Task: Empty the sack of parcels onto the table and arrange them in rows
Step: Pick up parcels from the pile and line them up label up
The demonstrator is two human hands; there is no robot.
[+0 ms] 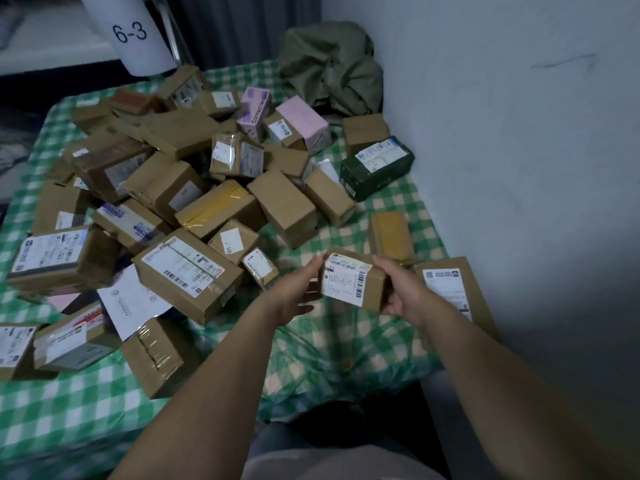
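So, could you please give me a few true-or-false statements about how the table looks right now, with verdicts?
1. The left hand and right hand hold one small brown parcel between them. True.
2. The green sack lies crumpled at the far corner, against the wall. True.
3. Everything already stands in neat rows. False: most boxes lie in a jumbled pile.
4. The tablecloth is plain red. False: it is green-and-white checked.
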